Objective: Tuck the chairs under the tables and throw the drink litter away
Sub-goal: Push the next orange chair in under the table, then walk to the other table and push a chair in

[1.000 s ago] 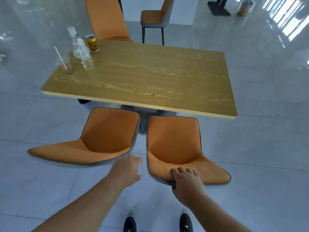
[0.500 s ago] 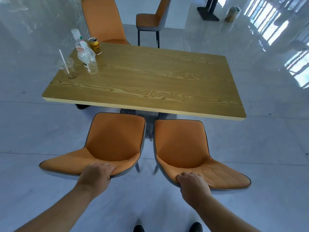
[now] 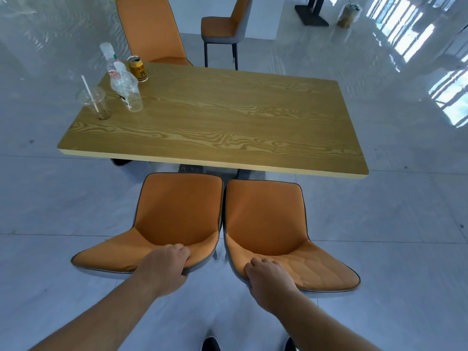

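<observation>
Two orange chairs stand side by side in front of a wooden table (image 3: 228, 122). My left hand (image 3: 166, 267) grips the top of the left chair's (image 3: 174, 214) backrest. My right hand (image 3: 268, 277) grips the top of the right chair's (image 3: 266, 224) backrest. Both seats stand just short of the table's near edge. Drink litter sits at the table's far left corner: a clear cup with a straw (image 3: 95, 102), a second clear cup (image 3: 130, 95), a plastic bottle (image 3: 109, 57) and a gold can (image 3: 138, 68).
A third orange chair (image 3: 152, 29) is pushed against the table's far side. A fourth chair (image 3: 225, 29) stands apart behind it, near a white counter. A dark table base (image 3: 312, 13) and a small bin (image 3: 349, 12) are at the far right. Glossy grey floor surrounds everything.
My left hand moved from between the chairs onto the left chair's backrest and closed on it. The left chair swung round until it stood parallel with the right one, close beside it.
</observation>
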### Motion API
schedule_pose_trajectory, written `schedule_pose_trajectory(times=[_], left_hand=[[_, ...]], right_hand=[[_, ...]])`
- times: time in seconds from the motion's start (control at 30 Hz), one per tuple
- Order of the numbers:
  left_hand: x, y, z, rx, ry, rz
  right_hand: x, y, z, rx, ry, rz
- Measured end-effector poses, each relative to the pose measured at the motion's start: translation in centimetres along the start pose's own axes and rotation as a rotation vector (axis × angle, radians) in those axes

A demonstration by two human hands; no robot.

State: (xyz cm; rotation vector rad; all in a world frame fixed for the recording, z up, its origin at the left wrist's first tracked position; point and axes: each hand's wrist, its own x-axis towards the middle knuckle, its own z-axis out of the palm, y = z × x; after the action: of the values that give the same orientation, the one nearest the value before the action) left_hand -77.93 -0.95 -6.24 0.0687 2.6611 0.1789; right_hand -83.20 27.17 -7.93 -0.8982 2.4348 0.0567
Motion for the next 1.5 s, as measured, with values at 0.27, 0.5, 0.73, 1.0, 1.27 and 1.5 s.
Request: schedule_pose_trajectory(times=[0.27, 0.5, 0.73, 1.0, 1.27, 1.5], left_hand=[[6.8, 12.7, -17.8, -0.254, 0.318, -0.050], [10.9, 34.6, -39.1, -0.057, 0.751, 0.221], [13.9, 57.5, -50.9, -0.143, 0.893, 0.332], [22.6, 76.1, -53.5, -0.104, 0.902, 0.436], [41.9, 85.5, -56.8, -0.098, 0.869, 0.480], [57.5, 92.6, -67.3, -0.083, 0.877, 0.542]], right_hand=[[-6.0, 11.1, -15.5, 0.382, 0.563, 0.287], [-21.1, 29.7, -34.3, 0.128, 0.970, 0.281], [-37.2, 46.8, -41.8, -0.029, 1.156, 0.350], [-44.3, 65.4, -43.1, -0.011, 1.223, 0.473], [-38.0, 83.9, -45.7, -0.022, 1.115, 0.552], [-33.7, 99.1, -55.6, -0.089, 1.020, 0.629]])
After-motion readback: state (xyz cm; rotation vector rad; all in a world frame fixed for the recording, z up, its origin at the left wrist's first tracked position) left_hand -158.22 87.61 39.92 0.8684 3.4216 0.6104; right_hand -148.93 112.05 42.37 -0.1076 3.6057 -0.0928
